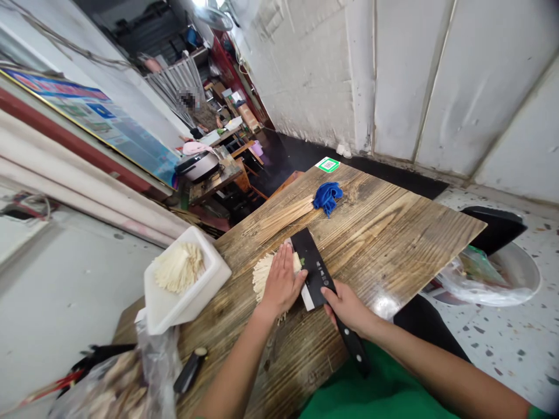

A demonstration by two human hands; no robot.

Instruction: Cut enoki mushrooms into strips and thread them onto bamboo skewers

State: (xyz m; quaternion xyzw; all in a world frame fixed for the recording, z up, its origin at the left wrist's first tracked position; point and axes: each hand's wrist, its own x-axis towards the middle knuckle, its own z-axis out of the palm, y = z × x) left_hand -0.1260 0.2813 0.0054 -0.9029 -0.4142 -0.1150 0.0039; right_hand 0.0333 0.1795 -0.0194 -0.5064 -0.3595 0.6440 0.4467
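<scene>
In the head view, my left hand (283, 279) lies flat over a bunch of enoki mushrooms (261, 273) on the wooden table, fingers stretched forward. Its thumb and fingertips are close to a black cleaver (312, 262); whether they touch the blade I cannot tell. The fan of thin pale stems spreads out left of the hand, while the bunch's base shows between the fingers and the blade. My right hand (351, 308) is closed on the cleaver, index finger and thumb at the heel of the blade. The blade lies tilted right beside the mushrooms.
A white plastic box (192, 305) with more enoki stands left. Wooden skewers (283, 218) and a blue cloth (327, 198) lie ahead on the table (406, 233). A dark-handled object (190, 372) and a plastic bag (126, 384) are front left; a lined bin (524, 273) stands right. A person sits far back.
</scene>
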